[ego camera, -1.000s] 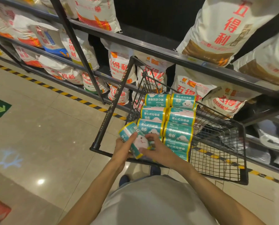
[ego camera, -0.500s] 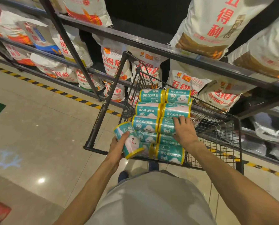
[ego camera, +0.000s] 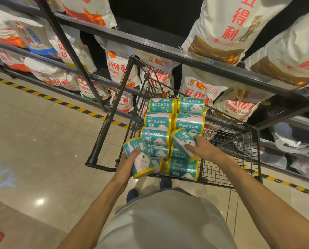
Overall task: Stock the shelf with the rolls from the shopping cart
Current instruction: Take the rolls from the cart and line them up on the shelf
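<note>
Finding one, the shelf [ego camera: 168, 51]: its tiers beyond the shopping cart [ego camera: 227, 141] are packed with large flour sacks [ego camera: 121, 67], and no bare bay for rolls shows from here, so settle on the destination before you lift away from the cart. Finding two, the shopping cart: it stands against the shelf's lower tiers, and the stacked rolls [ego camera: 159, 121] fill its left half in two columns, with wire floor showing bare on its right half. Take from the near end of the stack and leave the far rows square, since, in my judgement, a roll pulled from the middle would let its neighbours tumble. Finding three, your left hand [ego camera: 126, 164]: it sits at the cart's near left corner with its fingers wrapped around one roll [ego camera: 139, 157], held nearly upright and clear of the stack; keep it upright so it clears the cart's rim. Finding four, your right hand [ego camera: 204, 150]: it lies over the near part of the stack, fingers closed around a second roll [ego camera: 183, 142] that is tilted up while its lower end looks to rest among the others. Lift that end straight up before swinging toward the shelf, and carry one roll per hand only.
</note>
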